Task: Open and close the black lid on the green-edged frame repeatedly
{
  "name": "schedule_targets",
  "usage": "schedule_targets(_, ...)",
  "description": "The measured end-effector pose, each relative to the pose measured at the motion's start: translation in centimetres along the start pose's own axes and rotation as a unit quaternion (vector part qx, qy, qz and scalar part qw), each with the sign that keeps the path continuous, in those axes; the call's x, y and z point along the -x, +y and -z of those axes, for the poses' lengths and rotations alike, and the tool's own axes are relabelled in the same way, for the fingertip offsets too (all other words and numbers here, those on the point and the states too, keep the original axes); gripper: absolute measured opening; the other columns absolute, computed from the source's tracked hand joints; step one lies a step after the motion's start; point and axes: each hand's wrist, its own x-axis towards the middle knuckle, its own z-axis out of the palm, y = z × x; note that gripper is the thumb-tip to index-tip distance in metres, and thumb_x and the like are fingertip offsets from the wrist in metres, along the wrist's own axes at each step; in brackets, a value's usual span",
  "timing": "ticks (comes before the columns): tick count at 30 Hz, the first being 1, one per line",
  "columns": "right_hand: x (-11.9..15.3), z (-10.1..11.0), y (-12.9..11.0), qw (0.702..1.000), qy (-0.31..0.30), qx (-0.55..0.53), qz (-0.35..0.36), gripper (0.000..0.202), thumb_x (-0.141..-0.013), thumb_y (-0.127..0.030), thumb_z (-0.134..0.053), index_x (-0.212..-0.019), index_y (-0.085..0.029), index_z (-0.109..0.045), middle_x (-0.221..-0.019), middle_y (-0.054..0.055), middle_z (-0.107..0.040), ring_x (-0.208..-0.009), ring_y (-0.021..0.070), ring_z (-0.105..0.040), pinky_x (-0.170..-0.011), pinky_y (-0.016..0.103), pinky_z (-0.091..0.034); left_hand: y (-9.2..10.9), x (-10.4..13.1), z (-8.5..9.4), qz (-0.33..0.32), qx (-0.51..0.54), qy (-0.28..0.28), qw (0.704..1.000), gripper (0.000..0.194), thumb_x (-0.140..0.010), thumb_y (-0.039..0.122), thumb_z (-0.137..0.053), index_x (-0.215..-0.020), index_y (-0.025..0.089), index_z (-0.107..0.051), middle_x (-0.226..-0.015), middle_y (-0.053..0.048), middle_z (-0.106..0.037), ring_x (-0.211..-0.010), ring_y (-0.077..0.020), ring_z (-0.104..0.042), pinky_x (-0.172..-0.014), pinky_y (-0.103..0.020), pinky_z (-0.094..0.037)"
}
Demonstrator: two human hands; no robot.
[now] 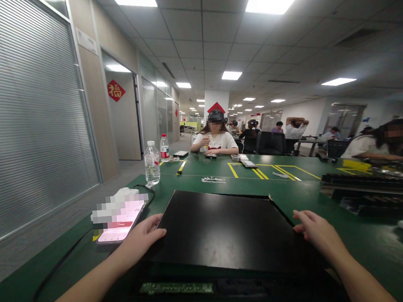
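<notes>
A large black screen panel, flat and glossy, lies in front of me, with a slight gap or frame edge showing at its far right corner. My left hand grips its left edge, thumb on top and the other fingers partly hidden beside the rim. At the right edge, my right hand has its fingers curled against the side; their tips are partly hidden. Along the near side of the panel runs a narrow green circuit board in a dark strip.
Left of the panel are a lit phone, a black cable and a water bottle. Stacked black strips lie at the right on the green table. Across it sits a person; another works at far right.
</notes>
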Motion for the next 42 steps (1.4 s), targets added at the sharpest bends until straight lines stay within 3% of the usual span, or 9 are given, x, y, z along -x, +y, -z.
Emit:
schedule_targets(13,0.2,-0.4,0.1,0.999,0.008,0.036,0.007,0.048,-0.073,-0.060,-0.035,-0.089,-0.024,-0.062,-0.075,0.003,-0.069,-0.062,0.0189,-0.060,-0.059,0.030,-0.040,0.3,0.5,0.1,0.023,0.004,0.002,1.000,0.051,-0.072,0.030,-0.064,-0.120,0.017,-0.053,-0.115,-0.009,-0.065,-0.102,-0.0259,-0.061,-0.088,-0.036,-0.045)
schedule_targets(21,0.4,-0.3,-0.3,0.998,0.009,0.060,0.003,0.040,-0.072,-0.054,-0.041,-0.087,-0.024,-0.063,-0.076,0.003,-0.070,-0.065,0.0198,-0.061,-0.060,0.030,-0.040,-1.1,0.0,1.0,0.012,0.023,-0.021,0.999,0.053,-0.075,0.028,-0.063,-0.124,0.016,-0.049,-0.122,-0.010,-0.061,-0.107,-0.0260,-0.058,-0.092,-0.038,-0.044)
schedule_targets(30,0.8,-0.3,-0.5,0.997,0.033,0.062,0.017,0.037,-0.070,-0.050,-0.044,-0.083,-0.023,-0.065,-0.072,0.004,-0.070,-0.065,0.0203,-0.061,-0.057,0.029,-0.041,0.6,0.8,0.1,0.024,-0.017,0.016,0.999,0.050,-0.070,0.033,-0.066,-0.117,0.017,-0.056,-0.120,-0.008,-0.063,-0.109,-0.0277,-0.057,-0.093,-0.039,-0.043)
schedule_targets(36,0.9,0.0,-0.8,0.997,0.034,0.067,0.012,0.034,-0.070,-0.047,-0.044,-0.081,-0.024,-0.065,-0.075,0.003,-0.070,-0.073,0.0208,-0.061,-0.061,0.029,-0.040,0.2,0.0,0.1,0.012,0.012,-0.007,1.000,0.051,-0.069,0.035,-0.067,-0.117,0.019,-0.056,-0.115,-0.007,-0.065,-0.105,-0.0272,-0.060,-0.092,-0.039,-0.044)
schedule_targets(42,1.0,-0.1,-1.1,0.997,0.030,0.065,0.008,0.033,-0.071,-0.047,-0.043,-0.081,-0.024,-0.065,-0.072,0.002,-0.070,-0.073,0.0203,-0.062,-0.061,0.028,-0.040,0.2,-0.2,0.4,0.020,-0.002,0.013,1.000,0.049,-0.067,0.034,-0.069,-0.112,0.020,-0.059,-0.118,-0.006,-0.064,-0.111,-0.0281,-0.055,-0.094,-0.039,-0.043)
